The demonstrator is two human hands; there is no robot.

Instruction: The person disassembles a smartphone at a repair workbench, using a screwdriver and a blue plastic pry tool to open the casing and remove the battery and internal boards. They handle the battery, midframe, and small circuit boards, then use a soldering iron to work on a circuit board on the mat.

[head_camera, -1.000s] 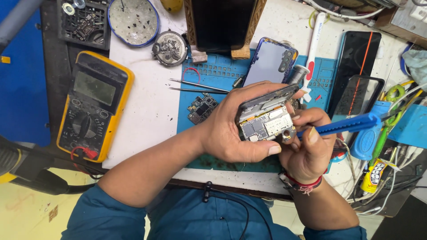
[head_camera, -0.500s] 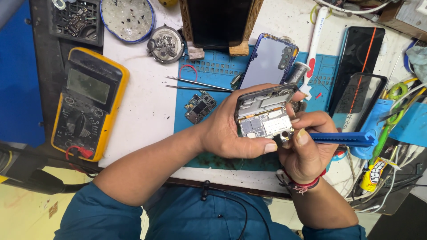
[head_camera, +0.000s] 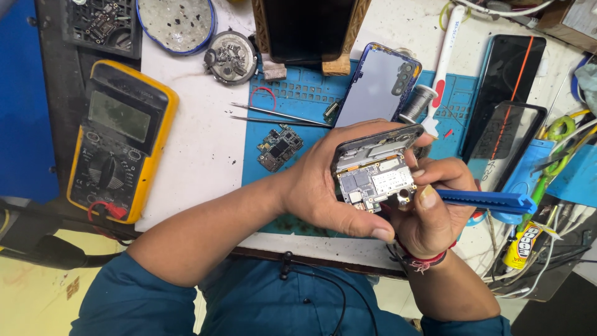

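Our left hand (head_camera: 323,186) gripped the opened phone (head_camera: 375,169), circuit board exposed, above the blue mat (head_camera: 298,102). Our right hand (head_camera: 429,211) closed around a blue pry tool (head_camera: 488,200), touching the phone's right edge. Left of the phone lay a small board (head_camera: 278,147), tweezers (head_camera: 280,115), and farther left a yellow multimeter (head_camera: 118,140) on the tabletop (head_camera: 199,155).

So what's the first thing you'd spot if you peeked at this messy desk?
The two hands in the middle: the left hand grips an opened phone with its circuit board showing, while the right hand holds a blue plastic pry tool against it. At the left lies a big yellow multimeter.
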